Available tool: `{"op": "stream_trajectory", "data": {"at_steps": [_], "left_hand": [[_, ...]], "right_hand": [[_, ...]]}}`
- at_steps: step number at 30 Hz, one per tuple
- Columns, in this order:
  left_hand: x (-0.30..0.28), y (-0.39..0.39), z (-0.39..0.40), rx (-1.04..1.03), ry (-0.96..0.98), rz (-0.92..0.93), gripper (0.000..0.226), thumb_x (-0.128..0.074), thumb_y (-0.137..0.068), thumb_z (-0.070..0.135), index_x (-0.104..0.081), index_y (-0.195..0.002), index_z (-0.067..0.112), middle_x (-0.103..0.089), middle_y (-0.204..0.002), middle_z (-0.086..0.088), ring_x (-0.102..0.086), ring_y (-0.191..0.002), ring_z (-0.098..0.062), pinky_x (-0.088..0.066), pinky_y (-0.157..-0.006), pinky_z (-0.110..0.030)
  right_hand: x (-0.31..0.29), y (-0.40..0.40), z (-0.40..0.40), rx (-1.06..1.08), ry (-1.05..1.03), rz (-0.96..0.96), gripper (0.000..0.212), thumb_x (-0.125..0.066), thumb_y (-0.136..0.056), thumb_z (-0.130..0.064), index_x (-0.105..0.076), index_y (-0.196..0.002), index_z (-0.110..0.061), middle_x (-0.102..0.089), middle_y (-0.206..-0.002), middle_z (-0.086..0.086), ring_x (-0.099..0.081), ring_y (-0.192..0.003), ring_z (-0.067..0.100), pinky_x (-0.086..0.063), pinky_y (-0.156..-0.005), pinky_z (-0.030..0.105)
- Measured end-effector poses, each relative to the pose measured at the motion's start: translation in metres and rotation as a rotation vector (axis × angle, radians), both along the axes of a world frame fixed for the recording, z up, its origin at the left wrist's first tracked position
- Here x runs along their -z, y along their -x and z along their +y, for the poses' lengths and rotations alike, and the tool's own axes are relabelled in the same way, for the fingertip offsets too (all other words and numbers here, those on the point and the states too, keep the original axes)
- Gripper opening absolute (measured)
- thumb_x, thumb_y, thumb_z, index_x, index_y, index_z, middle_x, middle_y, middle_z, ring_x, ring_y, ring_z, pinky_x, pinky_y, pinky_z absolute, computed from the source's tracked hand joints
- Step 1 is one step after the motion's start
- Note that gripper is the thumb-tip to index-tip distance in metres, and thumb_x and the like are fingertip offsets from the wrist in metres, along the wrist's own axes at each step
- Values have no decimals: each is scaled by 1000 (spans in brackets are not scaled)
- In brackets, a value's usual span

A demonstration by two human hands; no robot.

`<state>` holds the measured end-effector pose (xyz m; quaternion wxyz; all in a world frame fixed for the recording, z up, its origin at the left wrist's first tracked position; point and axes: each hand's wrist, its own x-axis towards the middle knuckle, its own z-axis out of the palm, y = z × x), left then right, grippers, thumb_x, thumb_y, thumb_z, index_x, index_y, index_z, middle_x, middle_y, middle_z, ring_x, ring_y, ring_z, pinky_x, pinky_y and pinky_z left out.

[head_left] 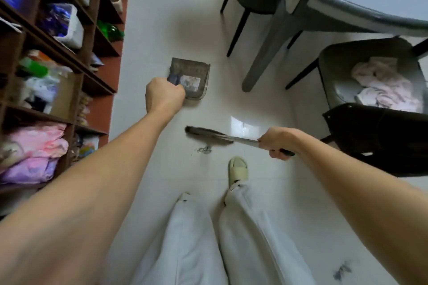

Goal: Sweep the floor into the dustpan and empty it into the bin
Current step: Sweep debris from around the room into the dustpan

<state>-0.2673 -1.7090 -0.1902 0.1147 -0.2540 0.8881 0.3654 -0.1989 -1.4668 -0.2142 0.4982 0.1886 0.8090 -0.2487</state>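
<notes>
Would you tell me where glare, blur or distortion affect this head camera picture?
Head view: bright window glare on the glossy floor; motion blur smears the broom and the shelves; wide-angle distortion bends the table edge and stretches both forearms.

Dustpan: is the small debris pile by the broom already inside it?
No: the debris pile lies on the floor beside the broom, apart from the dustpan.
</notes>
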Motion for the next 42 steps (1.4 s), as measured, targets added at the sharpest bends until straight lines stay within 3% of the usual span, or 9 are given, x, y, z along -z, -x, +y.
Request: {"op": "stream_trajectory", "data": {"at_steps": [4,13,21,25,28,30,32,38,42], "left_hand": [[7,2,0,-61,-59,33,10,-53,-86,14,-57,-85,5,-60,-87,-11,-55,-63,-27,-39,-50,-24],[56,14,12,-89,-56,86,14,-55,-89,19,-59,-87,5,-56,-80,-7,-49,-59,-22,-30,-45,-23],[107,27,39,-90,-117,139,12,-56,-89,18,-56,-81,9,-52,-71,-5,-48,-60,-22,-32,-48,-23],[125,28,49,-143,-250,53,21,-54,-83,16,-47,-64,12,-47,-60,-5,-47,-50,-25,-37,-47,-23],[130,30,62,-135,-395,-33,17,-56,-82,15,-49,-69,9,-48,-60,-6,-43,-43,-22,-41,-53,-29],[127,33,70,-106,-468,-84,12,-56,-85,13,-50,-75,7,-47,-60,-5,-42,-45,-19,-42,-52,-28],[116,33,77,-99,-529,-128,8,-55,-88,11,-51,-84,6,-45,-63,-4,-41,-49,-17,-44,-50,-27],[96,20,85,-88,-563,-168,14,-51,-92,9,-49,-79,5,-46,-63,-5,-40,-48,-15,-46,-48,-27],[88,-1,106,36,-581,-192,22,-51,-95,13,-46,-74,8,-48,-64,-6,-41,-47,-16,-42,-45,-26]], "right_hand": [[18,-35,-7,105,-64,59,29,-43,-94,-5,-58,-119,1,-44,-62,7,-41,-45,19,-28,-24,11],[84,13,-33,383,-135,244,36,-31,-87,3,-57,-112,0,-51,-62,14,-43,-41,19,-36,-38,20],[144,104,-20,356,-162,396,42,-37,-88,1,-57,-124,-4,-61,-110,22,-55,-78,29,-49,-54,34],[155,123,-11,399,-166,235,20,-38,-95,0,-58,-89,-1,-58,-67,15,-55,-54,23,-49,-44,26],[161,117,-6,333,-153,58,56,-40,-96,-6,-59,-44,-11,-46,-32,-1,-43,-26,10,-34,-30,14],[163,103,1,312,11,136,36,-42,-94,-2,-69,-75,-18,-52,-51,6,-50,-41,18,-41,-34,18],[153,82,3,309,0,200,32,-40,-94,1,-57,-121,-4,-45,-65,8,-44,-51,20,-41,-42,21],[121,-4,9,274,-44,21,59,-22,-87,2,-49,-132,-24,-43,-65,11,-37,-48,17,-32,-42,18],[79,-46,46,368,-80,-18,43,-32,-94,-17,-50,-133,-15,-41,-56,7,-30,-42,15,-27,-42,17]]}}
